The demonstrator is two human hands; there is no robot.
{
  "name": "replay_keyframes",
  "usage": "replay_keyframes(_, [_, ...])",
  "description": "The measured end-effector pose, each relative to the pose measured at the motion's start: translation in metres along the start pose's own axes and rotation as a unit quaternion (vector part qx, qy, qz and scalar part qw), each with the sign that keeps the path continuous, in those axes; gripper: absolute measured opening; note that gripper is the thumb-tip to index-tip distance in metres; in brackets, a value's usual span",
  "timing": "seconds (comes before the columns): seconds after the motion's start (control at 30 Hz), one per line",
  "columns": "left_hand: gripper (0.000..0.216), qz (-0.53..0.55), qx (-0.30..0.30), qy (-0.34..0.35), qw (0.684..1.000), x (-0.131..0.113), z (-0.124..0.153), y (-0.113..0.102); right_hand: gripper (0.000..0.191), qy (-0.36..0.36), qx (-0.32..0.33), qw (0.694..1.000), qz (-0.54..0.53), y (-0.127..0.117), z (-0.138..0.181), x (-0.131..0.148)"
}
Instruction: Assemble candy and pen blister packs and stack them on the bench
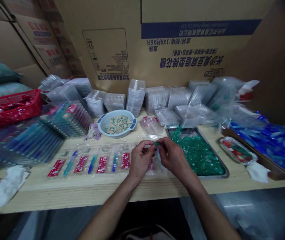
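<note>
My left hand (140, 159) and my right hand (172, 156) meet above the table, fingers pinched together. Between the fingertips of both is a small green piece (156, 143), its kind too small to make out. Under them runs a row of clear plastic trays (87, 165), partly covered by my hands. Several compartments hold a red patterned packet (102, 164) and a blue, pen-shaped item (92, 163). Just right of my right hand lies a metal tray (226, 173) heaped with shiny green pieces (199, 155).
A pale blue bowl (116, 135) of small printed pieces stands behind the row. Stacked clear trays (136, 96) line the cardboard (132, 20). Filled trays (67, 116) and a red basket (32, 103) are left; a box of blue items (272, 143) and a foil dish (237, 150) right.
</note>
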State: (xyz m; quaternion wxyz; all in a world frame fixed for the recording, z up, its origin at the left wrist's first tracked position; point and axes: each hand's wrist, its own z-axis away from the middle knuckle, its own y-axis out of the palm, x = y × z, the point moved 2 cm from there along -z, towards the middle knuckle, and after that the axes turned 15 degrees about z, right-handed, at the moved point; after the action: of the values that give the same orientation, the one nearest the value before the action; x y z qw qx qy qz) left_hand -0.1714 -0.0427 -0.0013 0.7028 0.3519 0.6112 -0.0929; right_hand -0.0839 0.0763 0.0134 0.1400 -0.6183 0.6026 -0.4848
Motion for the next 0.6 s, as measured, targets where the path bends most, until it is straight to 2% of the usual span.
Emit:
replay_keyframes(0.13, [0.039,0.062,-0.015,-0.043,0.997,-0.002,0.000,-0.005,0.018,0.022,0.003,0.999,0.024,-0.019,0.001,-0.018])
replay_keyframes(0.23, [0.048,0.075,-0.014,-0.061,0.995,-0.005,-0.001,-0.007,0.020,-0.005,0.009,0.999,0.046,-0.026,0.005,-0.024])
replay_keyframes(0.47, [0.057,0.061,0.018,-0.051,0.997,-0.004,0.003,0.002,0.028,-0.042,0.031,0.996,0.070,-0.011,0.014,-0.010])
replay_keyframes(0.6, [0.076,0.099,-0.012,-0.062,0.993,-0.002,0.003,0.001,0.034,-0.064,0.047,0.993,0.089,-0.007,0.017,-0.007])
